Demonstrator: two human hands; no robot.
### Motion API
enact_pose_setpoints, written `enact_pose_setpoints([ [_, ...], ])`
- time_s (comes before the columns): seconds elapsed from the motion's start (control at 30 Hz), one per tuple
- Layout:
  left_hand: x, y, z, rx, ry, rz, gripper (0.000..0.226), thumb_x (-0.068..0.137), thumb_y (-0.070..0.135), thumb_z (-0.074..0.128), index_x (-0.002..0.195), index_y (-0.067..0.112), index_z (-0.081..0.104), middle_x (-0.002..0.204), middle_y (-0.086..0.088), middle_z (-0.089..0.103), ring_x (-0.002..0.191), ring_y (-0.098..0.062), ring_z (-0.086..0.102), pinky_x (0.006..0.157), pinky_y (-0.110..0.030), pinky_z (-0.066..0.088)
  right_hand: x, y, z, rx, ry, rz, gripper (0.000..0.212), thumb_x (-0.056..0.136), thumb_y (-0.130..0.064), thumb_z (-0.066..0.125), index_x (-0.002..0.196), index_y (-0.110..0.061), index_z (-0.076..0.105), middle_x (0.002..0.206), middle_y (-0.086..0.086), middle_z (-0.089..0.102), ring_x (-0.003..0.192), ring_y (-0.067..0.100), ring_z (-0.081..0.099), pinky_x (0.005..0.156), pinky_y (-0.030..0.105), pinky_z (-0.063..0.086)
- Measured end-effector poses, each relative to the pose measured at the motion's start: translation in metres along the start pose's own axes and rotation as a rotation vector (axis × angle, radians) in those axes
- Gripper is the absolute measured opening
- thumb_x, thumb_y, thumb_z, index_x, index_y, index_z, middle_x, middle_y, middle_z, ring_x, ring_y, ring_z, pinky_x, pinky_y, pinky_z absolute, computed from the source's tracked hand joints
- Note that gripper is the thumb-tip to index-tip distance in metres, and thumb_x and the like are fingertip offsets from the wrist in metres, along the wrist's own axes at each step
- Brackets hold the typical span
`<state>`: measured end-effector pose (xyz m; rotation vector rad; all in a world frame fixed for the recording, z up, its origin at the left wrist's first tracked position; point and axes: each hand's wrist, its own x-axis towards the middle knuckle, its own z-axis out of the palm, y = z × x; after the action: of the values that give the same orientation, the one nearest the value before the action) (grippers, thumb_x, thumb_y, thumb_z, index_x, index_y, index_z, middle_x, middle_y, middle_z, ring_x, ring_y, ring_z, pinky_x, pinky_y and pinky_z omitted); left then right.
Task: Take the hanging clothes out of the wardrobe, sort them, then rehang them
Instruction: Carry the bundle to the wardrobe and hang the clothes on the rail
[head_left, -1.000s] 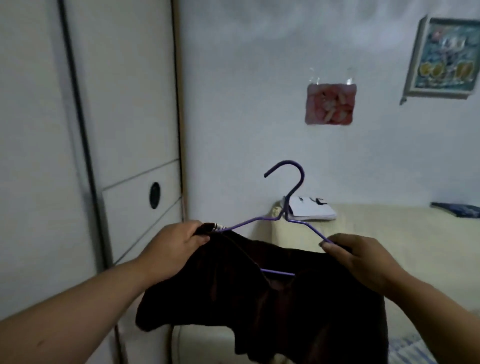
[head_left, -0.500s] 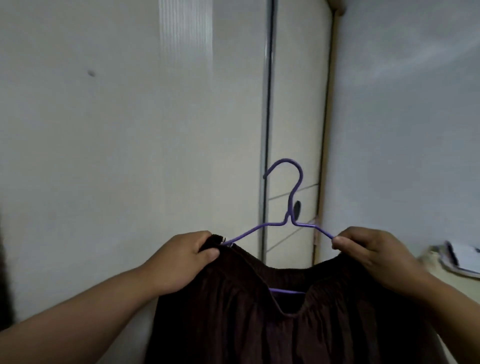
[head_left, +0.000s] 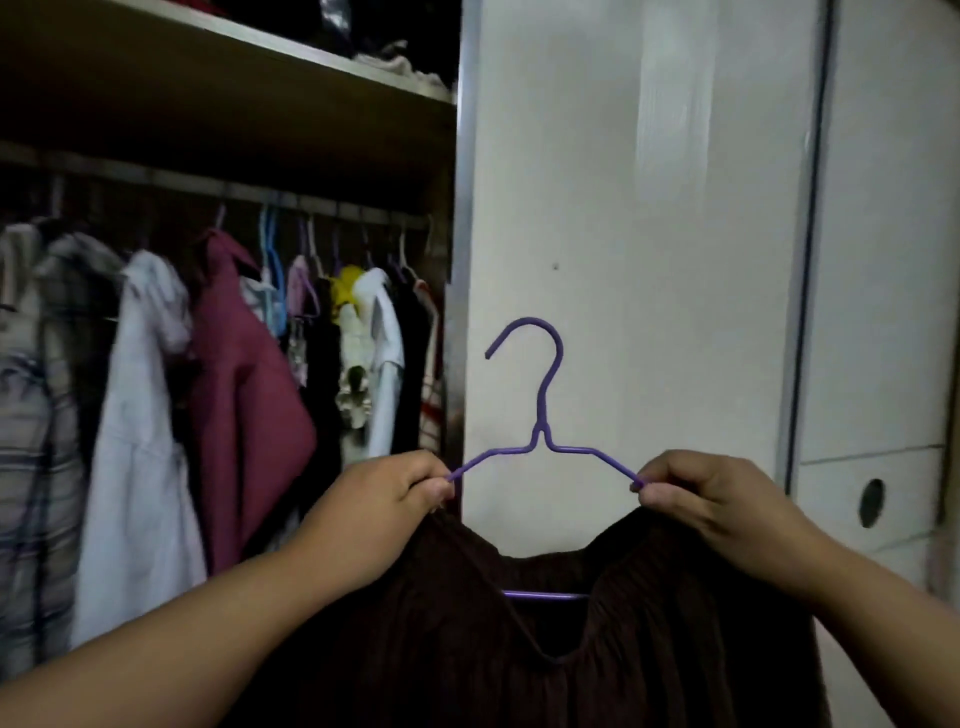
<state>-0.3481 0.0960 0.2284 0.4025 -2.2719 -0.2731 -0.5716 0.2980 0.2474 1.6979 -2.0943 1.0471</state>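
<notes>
A purple wire hanger (head_left: 543, 415) stands upright in front of me, its hook curling to the left. A dark brown garment (head_left: 545, 660) is draped over it and hangs down past the frame's bottom. My left hand (head_left: 384, 504) pinches the hanger's left shoulder together with the cloth. My right hand (head_left: 711, 499) pinches the right shoulder the same way. Left of the hanger the wardrobe is open, with several clothes on its rail (head_left: 208, 184).
Hanging in the wardrobe are a white shirt (head_left: 140, 415), a maroon garment (head_left: 239, 395) and darker pieces further right. A shelf (head_left: 260, 52) with folded items runs above the rail. The white sliding door (head_left: 649, 260) stands directly behind the hanger.
My view has swung left, from the wall and bed past the closed door to the open wardrobe. Both hands kept hold of the hanger with the brown garment and raised it slightly.
</notes>
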Motion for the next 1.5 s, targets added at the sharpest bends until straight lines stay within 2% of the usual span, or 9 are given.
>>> enact_pose_setpoints([
  [0.1,-0.018,-0.032,-0.048,0.066,0.064,-0.033,0.024,0.091,0.023,0.055,0.07,0.035,0.055,0.073,0.037,0.056,0.072,0.011,0.053,0.063,-0.008,0.036,0.018,-0.045,0.021,0.067,-0.063,-0.082,0.019,0.07,-0.054,0.07,0.087,-0.053,0.062,0.079,-0.023,0.064,0.074,-0.002,0.059,0.066,0.01,0.041],
  [0.33,-0.058,-0.103,-0.142,0.147,0.119,-0.094,0.019,0.083,0.039,0.047,0.065,0.037,0.05,0.067,0.024,0.059,0.07,0.008,0.054,0.062,-0.009,0.036,0.052,-0.137,0.071,-0.022,-0.212,-0.188,0.037,0.083,-0.028,0.07,0.096,-0.057,0.051,0.087,-0.047,0.055,0.087,-0.021,0.053,0.076,0.002,0.037],
  [0.53,-0.083,-0.14,-0.217,0.165,0.138,-0.107,0.023,0.078,0.043,0.038,0.075,0.034,0.058,0.077,0.009,0.065,0.077,-0.004,0.056,0.069,-0.01,0.036,0.073,-0.208,0.086,-0.012,-0.275,-0.102,0.056,0.079,-0.023,0.074,0.116,-0.056,0.049,0.113,-0.028,0.061,0.104,-0.008,0.058,0.094,0.018,0.044],
  [0.63,-0.091,-0.153,-0.245,0.192,0.149,-0.112,0.021,0.089,0.039,0.042,0.07,0.036,0.052,0.073,0.013,0.059,0.075,-0.003,0.053,0.065,-0.011,0.034,0.076,-0.238,0.089,0.016,-0.322,-0.113,0.044,0.078,-0.005,0.066,0.09,-0.048,0.068,0.093,-0.01,0.073,0.088,0.008,0.068,0.088,0.035,0.053],
  [0.8,-0.088,-0.172,-0.272,0.18,0.26,-0.146,0.018,0.096,0.018,0.048,0.08,0.023,0.054,0.081,0.002,0.062,0.08,-0.014,0.054,0.065,-0.024,0.032,0.078,-0.3,0.088,0.167,-0.382,-0.178,0.038,0.083,0.005,0.057,0.083,-0.031,0.07,0.086,0.005,0.071,0.078,0.021,0.067,0.075,0.036,0.052],
  [0.97,-0.069,-0.182,-0.288,0.119,0.405,-0.276,0.018,0.096,0.013,0.045,0.093,0.013,0.063,0.096,-0.004,0.065,0.094,-0.022,0.058,0.069,-0.025,0.031,0.091,-0.351,0.093,0.315,-0.2,-0.219,0.024,0.063,-0.016,0.055,0.081,-0.02,0.07,0.078,0.007,0.071,0.067,0.015,0.063,0.068,0.032,0.047],
  [1.23,-0.042,-0.148,-0.323,0.051,0.395,-0.317,0.022,0.096,0.02,0.042,0.104,0.017,0.062,0.091,0.0,0.064,0.093,-0.021,0.06,0.07,-0.029,0.039,0.117,-0.422,0.119,0.137,-0.037,-0.28,0.01,0.076,-0.018,0.063,0.079,-0.014,0.071,0.077,0.007,0.071,0.063,0.013,0.059,0.055,0.024,0.043],
  [1.33,-0.038,-0.151,-0.341,0.231,0.353,-0.287,0.032,0.092,0.02,0.049,0.123,0.018,0.055,0.121,-0.002,0.061,0.116,-0.021,0.054,0.092,-0.028,0.041,0.133,-0.435,0.127,0.142,0.008,-0.266,0.015,0.075,-0.022,0.063,0.082,-0.011,0.071,0.08,0.01,0.07,0.073,0.021,0.064,0.06,0.027,0.047],
  [1.5,-0.055,-0.152,-0.371,1.02,0.369,-0.275,0.065,0.09,0.042,0.049,0.148,0.024,0.026,0.157,0.0,0.02,0.147,-0.021,0.008,0.116,-0.042,0.015,0.166,-0.444,0.146,0.217,0.09,-0.276,0.02,0.074,-0.023,0.061,0.081,-0.006,0.07,0.075,0.012,0.068,0.074,0.026,0.064,0.062,0.033,0.049],
])
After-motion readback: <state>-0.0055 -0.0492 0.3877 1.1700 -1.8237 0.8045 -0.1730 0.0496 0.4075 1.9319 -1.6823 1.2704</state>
